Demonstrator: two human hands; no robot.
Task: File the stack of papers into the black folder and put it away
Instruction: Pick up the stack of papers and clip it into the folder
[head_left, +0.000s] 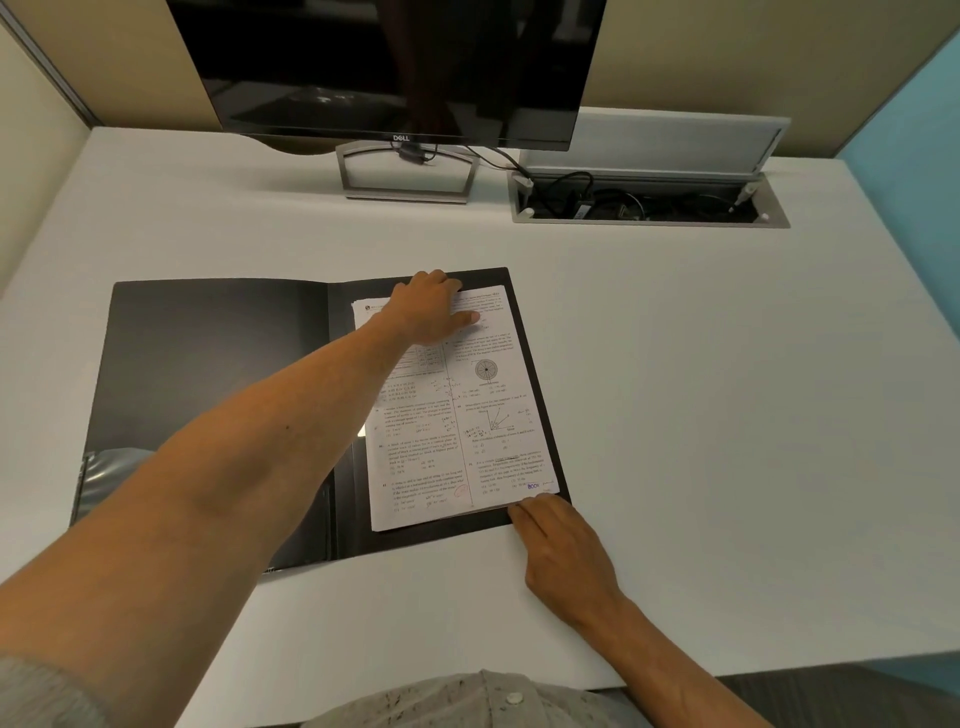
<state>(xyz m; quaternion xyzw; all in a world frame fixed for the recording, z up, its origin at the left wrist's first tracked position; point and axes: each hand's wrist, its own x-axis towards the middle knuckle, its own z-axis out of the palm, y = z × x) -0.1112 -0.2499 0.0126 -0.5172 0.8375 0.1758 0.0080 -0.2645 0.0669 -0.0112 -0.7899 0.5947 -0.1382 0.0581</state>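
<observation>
The black folder (208, 374) lies open on the white desk, its left flap bare and glossy. A stack of printed papers (462, 431) rests on the folder's right half, slightly tilted. My left hand (428, 309) reaches across and presses flat on the top edge of the stack, fingers spread. At the near right corner, my right hand (558, 545) rests on the desk with its fingertips touching the bottom right corner of the papers and the folder's edge. Neither hand lifts anything.
A dark monitor (395, 67) on a metal stand (410, 176) stands at the back of the desk (701, 389). To its right an open cable tray (644, 202) holds black cables. Partition walls close the left, back and right sides.
</observation>
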